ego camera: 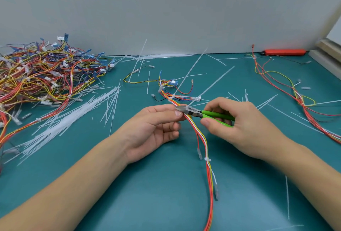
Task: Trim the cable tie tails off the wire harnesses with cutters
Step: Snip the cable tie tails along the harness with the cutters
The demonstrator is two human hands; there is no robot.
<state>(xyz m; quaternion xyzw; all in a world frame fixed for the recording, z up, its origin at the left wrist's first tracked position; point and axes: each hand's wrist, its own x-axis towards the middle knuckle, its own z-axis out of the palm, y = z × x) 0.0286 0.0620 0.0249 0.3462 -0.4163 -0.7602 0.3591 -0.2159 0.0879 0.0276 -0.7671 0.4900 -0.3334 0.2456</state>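
Note:
A wire harness (202, 136) of red, white and yellow wires runs from the table's middle down toward me. My left hand (153, 129) pinches it between thumb and fingers at the bundle. My right hand (239, 125) grips green-handled cutters (212, 115), whose metal jaws sit against the harness right at my left fingertips. A long white cable tie tail (212, 85) rises from that spot toward the upper right. A second tail (190, 70) stands up from a tie farther along the harness. A trimmed tie (207, 159) sits lower on the wires.
A big heap of harnesses (40, 75) fills the left of the green mat (140, 194). Loose white tie tails (77, 114) lie scattered around it. Another harness (299, 98) lies at the right. An orange tool (284, 52) rests by the back wall.

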